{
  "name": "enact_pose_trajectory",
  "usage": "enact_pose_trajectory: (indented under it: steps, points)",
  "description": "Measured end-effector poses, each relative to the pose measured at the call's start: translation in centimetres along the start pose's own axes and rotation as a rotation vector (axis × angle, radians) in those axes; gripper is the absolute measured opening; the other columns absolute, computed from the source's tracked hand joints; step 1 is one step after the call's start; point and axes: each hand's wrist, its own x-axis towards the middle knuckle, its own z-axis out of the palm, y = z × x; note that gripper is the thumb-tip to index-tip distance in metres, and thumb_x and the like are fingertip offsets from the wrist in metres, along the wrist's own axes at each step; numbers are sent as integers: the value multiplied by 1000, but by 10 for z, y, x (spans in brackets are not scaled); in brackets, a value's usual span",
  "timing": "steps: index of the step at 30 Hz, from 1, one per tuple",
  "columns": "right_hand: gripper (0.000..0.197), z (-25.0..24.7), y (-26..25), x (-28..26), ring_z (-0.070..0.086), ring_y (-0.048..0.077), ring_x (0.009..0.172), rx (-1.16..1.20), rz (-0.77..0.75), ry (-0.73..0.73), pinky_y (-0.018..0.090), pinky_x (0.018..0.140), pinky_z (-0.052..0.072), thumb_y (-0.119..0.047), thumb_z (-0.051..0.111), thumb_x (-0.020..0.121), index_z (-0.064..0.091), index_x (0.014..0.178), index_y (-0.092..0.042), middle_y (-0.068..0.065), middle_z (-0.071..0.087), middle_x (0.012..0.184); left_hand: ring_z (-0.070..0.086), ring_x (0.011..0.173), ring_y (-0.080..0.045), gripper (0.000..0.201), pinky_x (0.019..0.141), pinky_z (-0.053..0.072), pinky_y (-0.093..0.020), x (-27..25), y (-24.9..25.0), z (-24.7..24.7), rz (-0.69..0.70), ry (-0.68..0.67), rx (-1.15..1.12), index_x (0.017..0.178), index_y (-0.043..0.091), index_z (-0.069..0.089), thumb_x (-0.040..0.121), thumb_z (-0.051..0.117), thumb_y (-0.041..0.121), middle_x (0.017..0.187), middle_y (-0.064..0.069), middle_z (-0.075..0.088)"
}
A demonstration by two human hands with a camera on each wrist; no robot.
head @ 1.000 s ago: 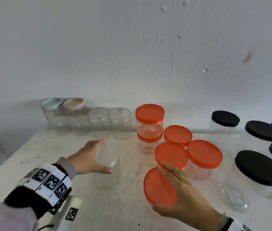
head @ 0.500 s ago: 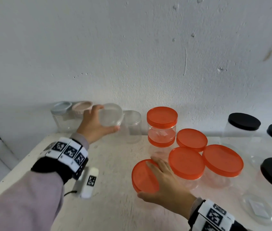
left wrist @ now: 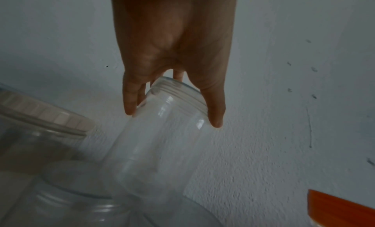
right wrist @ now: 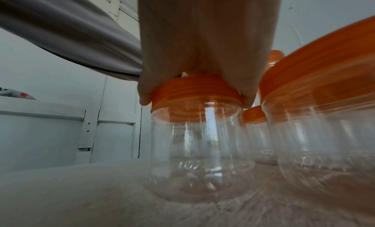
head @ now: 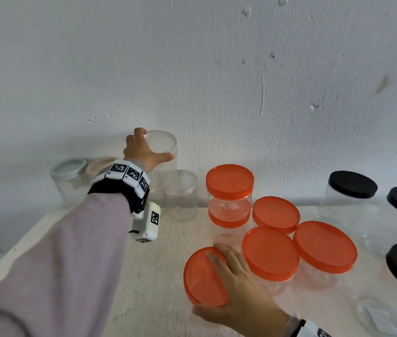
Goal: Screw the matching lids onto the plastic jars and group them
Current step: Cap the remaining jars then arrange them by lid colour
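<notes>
My left hand (head: 152, 147) grips a clear plastic jar (head: 163, 142) by its threaded neck, raised near the wall. In the left wrist view the left hand (left wrist: 173, 115) holds this clear jar (left wrist: 158, 150) tilted over a clear-lidded jar (left wrist: 71, 174). I cannot tell whether they touch. My right hand (head: 219, 280) lies over an orange lid (head: 199, 278) at the front, thumb and fingers curled round its rim. In the right wrist view the right hand (right wrist: 195, 100) holds the orange lid (right wrist: 194, 89) on a clear jar body (right wrist: 202, 150) that stands on the table.
Three orange-lidded jars (head: 270, 254) and a stacked orange pair (head: 229, 183) crowd right of my right hand. Black-lidded jars (head: 353, 183) fill the far right. A blue-lidded jar (head: 68, 166), a pink-lidded jar (head: 100, 164) and a clear jar (head: 180, 190) line the wall. A clear lid (head: 379, 317) lies front right.
My left hand has carried the clear jar from the middle of the table up and back, over the clear jars by the wall. My right hand stays on the orange lid.
</notes>
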Motion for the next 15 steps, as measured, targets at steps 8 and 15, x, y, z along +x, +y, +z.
enact_pose_trajectory:
  steps: [8, 15]
  points:
    - [105, -2, -1, 2, -21, 5, 141, -34, 0, -36, 38, 118, 6, -78, 53, 73, 2, 152, -31, -18, -22, 155, 42, 124, -32, 89, 99, 37, -38, 10, -1, 7, -70, -25, -5, 138, 12, 27, 71, 78, 42, 137, -15, 31]
    - [106, -2, -2, 1, -19, 3, 142, -27, 1, -41, 38, 119, 8, -79, 54, 71, 5, 152, -31, -21, -18, 154, 22, 139, -32, 103, 112, 26, -44, 2, -13, 5, -42, -43, 52, 147, 16, 11, 72, 74, 49, 151, -14, 13]
